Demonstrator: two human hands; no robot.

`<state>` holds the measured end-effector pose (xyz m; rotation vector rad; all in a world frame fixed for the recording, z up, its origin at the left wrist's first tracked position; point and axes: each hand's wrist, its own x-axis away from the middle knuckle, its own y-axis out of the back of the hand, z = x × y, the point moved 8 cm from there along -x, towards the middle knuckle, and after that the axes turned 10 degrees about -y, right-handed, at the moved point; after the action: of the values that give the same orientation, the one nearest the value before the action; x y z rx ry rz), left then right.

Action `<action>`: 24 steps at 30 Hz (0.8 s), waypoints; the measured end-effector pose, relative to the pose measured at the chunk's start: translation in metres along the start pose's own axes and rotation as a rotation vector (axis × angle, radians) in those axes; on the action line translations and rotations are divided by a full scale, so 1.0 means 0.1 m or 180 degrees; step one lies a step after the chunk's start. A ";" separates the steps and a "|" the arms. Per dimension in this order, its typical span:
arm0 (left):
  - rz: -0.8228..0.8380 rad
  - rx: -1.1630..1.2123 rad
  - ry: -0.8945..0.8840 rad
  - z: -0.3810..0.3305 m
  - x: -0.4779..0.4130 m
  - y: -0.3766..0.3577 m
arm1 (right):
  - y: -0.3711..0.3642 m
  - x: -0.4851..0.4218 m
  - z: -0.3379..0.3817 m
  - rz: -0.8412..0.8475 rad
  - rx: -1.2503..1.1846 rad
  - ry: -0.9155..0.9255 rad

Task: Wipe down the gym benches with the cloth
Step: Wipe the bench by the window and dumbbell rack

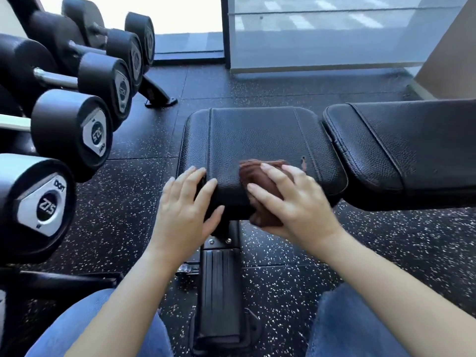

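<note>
Head view: cloth (257,172) under right hand (296,202), on bench seat's (257,135) near edge.

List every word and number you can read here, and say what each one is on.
"27.5": silver end plate of the nearest dumbbell.
Small brand word above that number: too blurred to read.
Second dumbbell and third dumbbell: numbers turned sideways and blurred, so not surely readable.
Farther dumbbells: labels too small to read.
Bench and cloth: no text.
</note>
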<state>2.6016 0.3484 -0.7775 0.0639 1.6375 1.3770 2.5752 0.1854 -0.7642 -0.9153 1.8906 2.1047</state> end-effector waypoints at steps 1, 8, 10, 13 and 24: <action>-0.0045 -0.0007 0.0016 0.03 0.05 0.02 | 0.04 0.07 -0.12 -0.0004 0.0053 -0.0014; -0.0152 0.0159 0.0093 0.12 0.16 0.03 | -0.02 0.08 -0.20 0.0023 0.0178 -0.0456; -0.0110 0.0238 0.0117 0.16 0.16 0.04 | -0.10 -0.06 0.15 0.0007 0.0129 -0.0314; -0.0165 0.0594 0.0321 0.25 0.16 0.07 | -0.22 -0.34 0.69 -0.0060 0.0054 -0.0142; -0.0350 0.0585 0.0475 0.49 0.43 0.25 | -0.11 -0.20 0.30 0.0182 0.0045 -0.0438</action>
<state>2.5990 0.4179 -0.7794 -0.0217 1.8613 1.1689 2.5865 0.2214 -0.7625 -0.7019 1.8811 2.1238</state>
